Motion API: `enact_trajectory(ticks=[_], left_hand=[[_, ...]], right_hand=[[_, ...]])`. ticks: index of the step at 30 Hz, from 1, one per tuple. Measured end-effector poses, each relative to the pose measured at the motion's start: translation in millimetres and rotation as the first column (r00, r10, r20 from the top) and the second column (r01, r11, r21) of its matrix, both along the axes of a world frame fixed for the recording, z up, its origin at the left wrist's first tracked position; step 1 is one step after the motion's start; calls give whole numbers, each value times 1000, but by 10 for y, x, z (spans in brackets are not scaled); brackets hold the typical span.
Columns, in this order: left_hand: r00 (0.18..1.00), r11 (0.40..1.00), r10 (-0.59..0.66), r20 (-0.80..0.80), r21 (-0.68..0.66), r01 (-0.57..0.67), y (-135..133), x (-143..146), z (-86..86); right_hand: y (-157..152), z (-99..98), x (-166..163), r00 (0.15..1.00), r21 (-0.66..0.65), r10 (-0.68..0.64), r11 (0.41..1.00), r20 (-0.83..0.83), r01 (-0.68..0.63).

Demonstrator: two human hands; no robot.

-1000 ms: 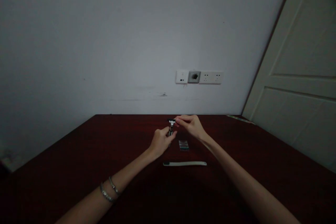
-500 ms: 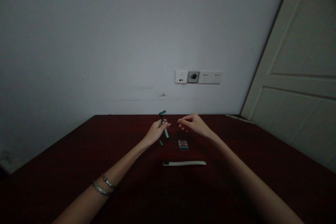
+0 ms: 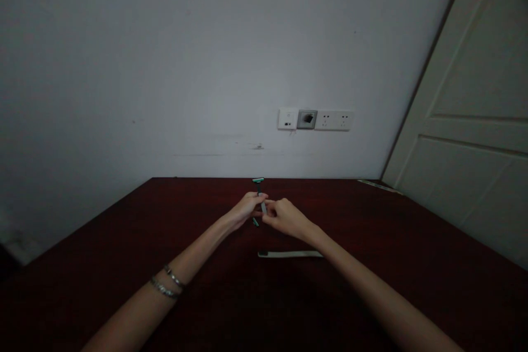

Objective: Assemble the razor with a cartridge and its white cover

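Green-headed razor (image 3: 258,182) upright between both hands, above a dark red table (image 3: 165,231).
The left hand (image 3: 246,208) pinches the handle's middle, fingers pressed together. The long axis runs near vertical, head up, tip showing below. The right hand (image 3: 284,217), touching it, closes thumb and fingertips on the same handle. A white strip (image 3: 291,254) lies nearer the person.

— The razor (image 3: 259,189), how's it sitting?
— Upright, pinched between my left hand (image 3: 246,210) and right hand (image 3: 284,218). Green head level at twelve o'clock; slim dark handle, green tip toward six.
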State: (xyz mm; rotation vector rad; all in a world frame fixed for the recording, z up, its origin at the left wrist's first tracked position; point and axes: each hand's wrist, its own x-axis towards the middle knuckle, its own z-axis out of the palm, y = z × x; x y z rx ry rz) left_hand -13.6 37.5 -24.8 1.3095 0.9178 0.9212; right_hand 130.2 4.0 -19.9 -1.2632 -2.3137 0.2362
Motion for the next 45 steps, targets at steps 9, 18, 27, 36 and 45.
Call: enact_trajectory(ticks=[9,18,27,36,45], left_hand=[[768,821,225,-599,541,182,177,-505,108],[461,786,457,-761,588,192,-31,-454,-353],[408,765,456,-791,583,274,15,-384,-536],[441,777,432,-787,573,262,42,-363,-580],[435,768,479,-763,604,212,10,-331,-597]], right_hand=[[64,-218,2,985,-148,-118,980,125,136],[67,-366,-18,960,-199,-155,959,234,203],[2,-324,-55,941,-235,-180,939,288,252],[27,-348,-54,946,-225,-143,951,290,213],[55,-78,159,950,-99,-215,965,227,242]])
